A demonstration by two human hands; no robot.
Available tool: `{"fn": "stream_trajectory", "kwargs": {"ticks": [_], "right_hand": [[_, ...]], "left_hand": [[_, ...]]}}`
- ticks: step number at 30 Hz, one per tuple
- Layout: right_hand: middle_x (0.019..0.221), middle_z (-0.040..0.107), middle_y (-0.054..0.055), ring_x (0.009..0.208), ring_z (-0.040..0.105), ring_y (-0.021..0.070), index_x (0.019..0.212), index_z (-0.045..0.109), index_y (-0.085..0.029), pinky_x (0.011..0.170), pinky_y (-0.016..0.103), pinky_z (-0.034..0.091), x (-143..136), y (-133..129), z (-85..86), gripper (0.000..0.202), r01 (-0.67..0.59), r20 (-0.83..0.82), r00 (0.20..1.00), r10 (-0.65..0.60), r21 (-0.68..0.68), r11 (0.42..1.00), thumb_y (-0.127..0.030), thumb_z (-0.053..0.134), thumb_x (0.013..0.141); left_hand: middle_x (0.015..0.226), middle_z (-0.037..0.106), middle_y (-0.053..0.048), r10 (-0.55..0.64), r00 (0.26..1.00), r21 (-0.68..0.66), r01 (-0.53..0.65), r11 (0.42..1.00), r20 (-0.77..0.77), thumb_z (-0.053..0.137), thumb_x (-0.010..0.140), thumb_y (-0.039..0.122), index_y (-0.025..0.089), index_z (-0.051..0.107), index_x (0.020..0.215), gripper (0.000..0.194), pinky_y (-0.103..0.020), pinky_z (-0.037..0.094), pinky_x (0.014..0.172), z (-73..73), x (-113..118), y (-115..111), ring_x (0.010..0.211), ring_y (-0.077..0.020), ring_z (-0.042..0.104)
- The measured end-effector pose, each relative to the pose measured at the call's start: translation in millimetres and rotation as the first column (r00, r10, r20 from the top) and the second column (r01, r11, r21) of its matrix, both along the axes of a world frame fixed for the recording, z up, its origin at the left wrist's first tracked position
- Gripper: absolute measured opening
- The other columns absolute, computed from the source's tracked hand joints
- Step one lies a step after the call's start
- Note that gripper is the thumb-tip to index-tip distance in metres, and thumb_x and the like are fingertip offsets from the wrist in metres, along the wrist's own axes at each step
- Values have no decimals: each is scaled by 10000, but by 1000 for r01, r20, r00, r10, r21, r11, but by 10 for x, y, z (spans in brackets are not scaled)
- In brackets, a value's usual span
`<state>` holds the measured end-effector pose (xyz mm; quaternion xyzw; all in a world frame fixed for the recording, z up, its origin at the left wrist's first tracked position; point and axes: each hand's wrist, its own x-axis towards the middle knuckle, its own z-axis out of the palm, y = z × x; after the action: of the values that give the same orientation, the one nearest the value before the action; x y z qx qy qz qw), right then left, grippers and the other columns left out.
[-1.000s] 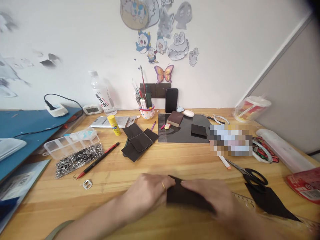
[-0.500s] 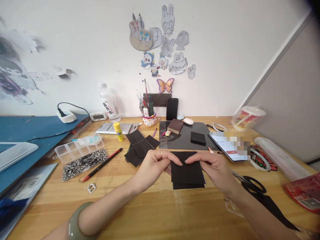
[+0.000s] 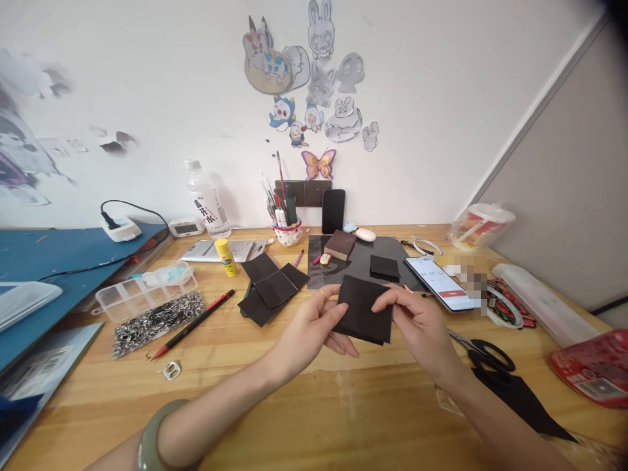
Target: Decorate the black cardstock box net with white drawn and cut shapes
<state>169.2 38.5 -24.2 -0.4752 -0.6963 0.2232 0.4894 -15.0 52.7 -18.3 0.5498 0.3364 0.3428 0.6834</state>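
Note:
Between my two hands, above the wooden table, is a folded square of black paper (image 3: 364, 311). My left hand (image 3: 318, 320) pinches its left edge, with the thumb on top and fingers beneath. At the right upper edge my right hand (image 3: 412, 317) grips it between thumb and fingers. The layers lie nearly together, slightly offset at the lower edge. More folded black paper pieces (image 3: 275, 285) lie in a pile beyond my left hand. A small black square (image 3: 385, 267) rests on the dark sheet (image 3: 318, 278) behind my right hand.
Scissors (image 3: 490, 360) and a black paper scrap (image 3: 530, 405) lie at the right, near a lit phone (image 3: 439, 282). On the left are a plastic box of metal pull tabs (image 3: 157, 320), a black-red pencil (image 3: 196, 322) and a yellow glue stick (image 3: 226, 257). A water bottle (image 3: 209, 203) stands behind.
The black paper has been raised and tilted, its layers now closer together. My left thumb moved to its left edge, and my right fingers shifted to its right side. The view turned slightly.

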Motion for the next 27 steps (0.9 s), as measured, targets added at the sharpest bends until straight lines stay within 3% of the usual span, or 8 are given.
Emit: {"fn": "stream_trajectory", "kwargs": {"ticks": [3,7,11,14,16,20,23,27], "right_hand": [[1212,556,41,1078,529,197,1113,583,-266,813,311,476,-13,-35,24,369,-40,-27,999,39,-55,998,-123,454,798],[1158,620,16,1026,582,197,1195,555,-275,806,320,520,-4,-50,35,354,-12,-122,992,-14,-214,977,-255,489,847],[927,700,12,786,647,190,996,664,-237,634,288,575,-9,-50,8,262,43,-286,947,-148,-344,938,-389,565,808],[728,689,13,685,653,188,742,656,-201,602,283,569,-34,-67,-7,227,11,-389,906,-167,-373,928,-409,582,795],[711,682,13,677,659,193,723,634,-200,597,289,566,-47,-79,-11,223,-21,-433,886,-168,-397,917,-405,584,796],[619,649,-9,672,667,196,591,569,-211,573,280,563,-12,-64,-17,240,48,-498,834,-238,-365,930,-362,628,768],[570,631,-18,660,673,198,544,542,-211,563,285,559,54,-22,-17,253,121,-573,763,-300,-329,936,-320,656,741],[517,608,-29,606,667,182,500,497,-208,555,287,553,99,19,-2,286,147,-631,703,-327,-321,936,-281,675,711]], "left_hand": [[726,598,-25,30,997,16,-29,999,-68,484,847,389,145,445,1148,390,-189,447,472,5,-49,52,494,-110,603],[1002,551,-79,109,990,112,-99,989,-92,476,827,469,202,383,1264,520,-226,476,526,8,-88,72,668,-120,575],[1320,345,-145,131,978,304,-78,950,-161,595,735,488,221,306,1317,702,-331,511,677,-68,-70,56,967,-225,522],[1360,301,-145,178,963,362,-95,927,-203,742,613,422,227,217,1353,928,-438,449,879,-155,-28,37,1126,-282,441],[1344,330,-142,213,956,354,-131,926,-203,766,590,397,232,151,1369,1006,-466,405,939,-196,-4,32,1154,-288,425],[1254,434,-118,267,959,290,-229,929,-99,716,660,270,253,143,1355,901,-419,450,883,-202,3,65,1131,-269,457],[1302,382,-96,319,947,284,-314,906,29,666,674,177,263,227,1311,779,-334,474,830,-171,-20,114,1150,-243,439],[1329,352,-74,359,920,250,-388,887,155,656,636,131,280,247,1298,792,-318,453,860,-158,-53,165,1125,-215,468]]}}
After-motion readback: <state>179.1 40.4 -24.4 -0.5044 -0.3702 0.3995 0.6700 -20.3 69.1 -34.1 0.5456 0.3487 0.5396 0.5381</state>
